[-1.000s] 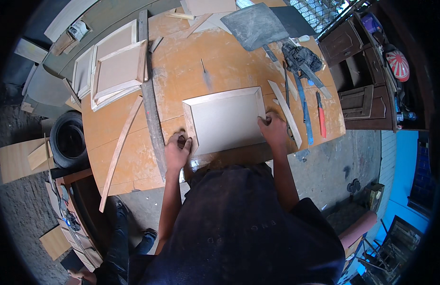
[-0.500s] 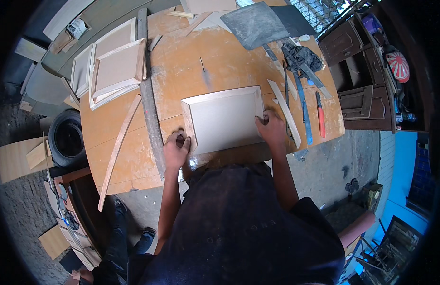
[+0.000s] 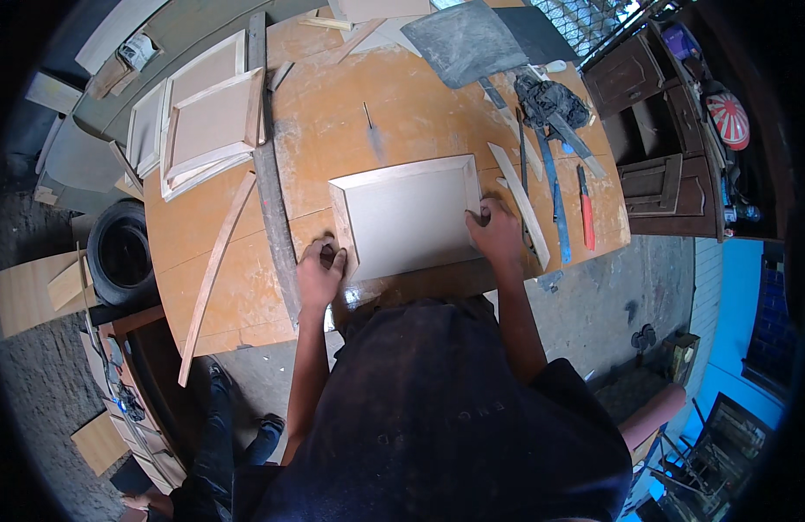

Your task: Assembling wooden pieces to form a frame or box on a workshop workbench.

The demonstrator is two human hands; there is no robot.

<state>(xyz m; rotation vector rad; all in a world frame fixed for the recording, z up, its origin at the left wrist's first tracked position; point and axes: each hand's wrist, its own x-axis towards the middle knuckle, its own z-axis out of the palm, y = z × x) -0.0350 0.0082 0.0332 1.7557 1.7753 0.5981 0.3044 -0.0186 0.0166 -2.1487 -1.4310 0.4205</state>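
Note:
A shallow wooden frame point(image 3: 402, 170) with a pale flat panel point(image 3: 408, 219) inside it lies on the orange-brown table in front of me. Wooden strips edge its left, far and right sides; no strip shows along the near edge. My left hand point(image 3: 320, 271) grips the frame's left strip near the front corner, fingers curled. At the right strip, my right hand point(image 3: 495, 230) pinches the frame between thumb and bent fingers. Just right of that hand lies a loose pale wood strip point(image 3: 521, 204).
Similar frames point(image 3: 213, 117) are stacked at the table's left, beside a long dark bar point(image 3: 276, 200) and a thin strip point(image 3: 215, 278). A red-handled tool point(image 3: 587, 217), blue strip point(image 3: 554, 196) and crumpled black plastic point(image 3: 550, 106) lie right. Another person's legs point(image 3: 215, 426) show lower left.
Both hands keep their hold on the frame, and it stays in place on the table. The whole view has shifted very slightly.

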